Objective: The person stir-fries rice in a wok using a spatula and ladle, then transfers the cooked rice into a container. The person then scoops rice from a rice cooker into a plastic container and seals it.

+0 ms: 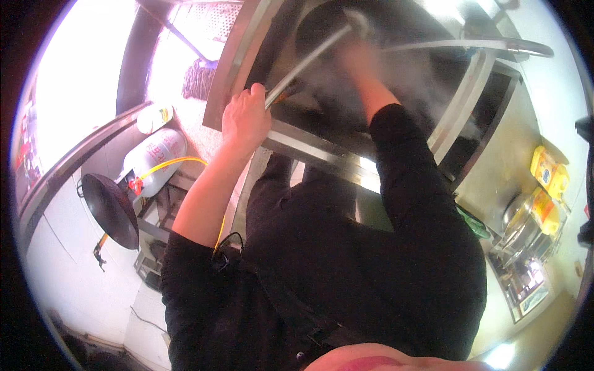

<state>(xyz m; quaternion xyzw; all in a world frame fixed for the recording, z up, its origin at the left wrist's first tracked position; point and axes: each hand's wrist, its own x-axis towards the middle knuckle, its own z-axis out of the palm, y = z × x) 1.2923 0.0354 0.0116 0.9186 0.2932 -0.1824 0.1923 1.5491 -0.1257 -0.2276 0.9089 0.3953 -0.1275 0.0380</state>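
Observation:
My left hand [246, 120] is closed round the lower end of a long-handled metal tool, which looks like a ladle [309, 60]. Its shaft slants up and right to a blurred, rounded end. Beneath that end is a large dark round pan, apparently a wok [312, 34], set in a steel-framed stove [315, 148]. My right hand [362, 60] reaches over the pan, close to the tool's far end. Motion and steam smear its fingers, so I cannot make out whether it holds anything. The pan's contents are hidden.
A pale pipe [458, 44] with a curved end juts over the stove from the right. At left are a gas cylinder [154, 157] with a yellow hose and a hanging black wok [111, 210]. Yellow bottles [549, 173] stand at right near metal bowls [516, 213].

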